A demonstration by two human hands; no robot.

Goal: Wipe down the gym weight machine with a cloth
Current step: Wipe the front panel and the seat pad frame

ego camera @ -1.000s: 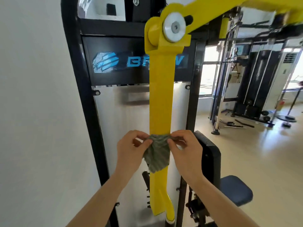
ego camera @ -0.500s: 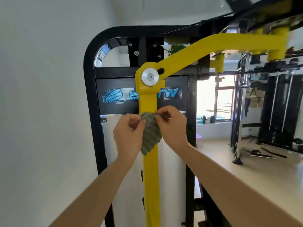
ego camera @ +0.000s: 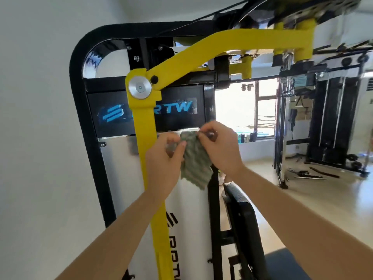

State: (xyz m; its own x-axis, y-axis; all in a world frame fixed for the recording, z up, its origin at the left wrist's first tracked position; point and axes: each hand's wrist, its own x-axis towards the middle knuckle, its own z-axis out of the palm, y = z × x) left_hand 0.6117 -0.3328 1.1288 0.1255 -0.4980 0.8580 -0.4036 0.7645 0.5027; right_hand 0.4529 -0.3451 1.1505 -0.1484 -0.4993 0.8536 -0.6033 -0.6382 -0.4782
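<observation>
Head view: cloth (ego camera: 194, 158), grey-green & ribbed, hangs w/ long axis vertical. Its top edge is bunched; the loose bottom corner points down & slightly right. It's held between both hands, just right of the yellow arm (ego camera: 145, 122), in front of the white shroud (ego camera: 193, 235) & black upright (ego camera: 214, 219).

L hand (ego camera: 163, 164) pinches cloth's upper left edge, thumb & fingers curled on it; this hand overlaps the yellow arm. R hand (ego camera: 220, 148) pinches the top right corner, fingertips tight together.

Yellow arm's lower bar runs straight down from a silver pivot disc (ego camera: 140, 88); upper bar slants up to the right. Logo panel (ego camera: 177, 118) sits behind. Back pad (ego camera: 248, 229) low right, another rack (ego camera: 333, 128) far right, near the window (ego camera: 242, 110).
</observation>
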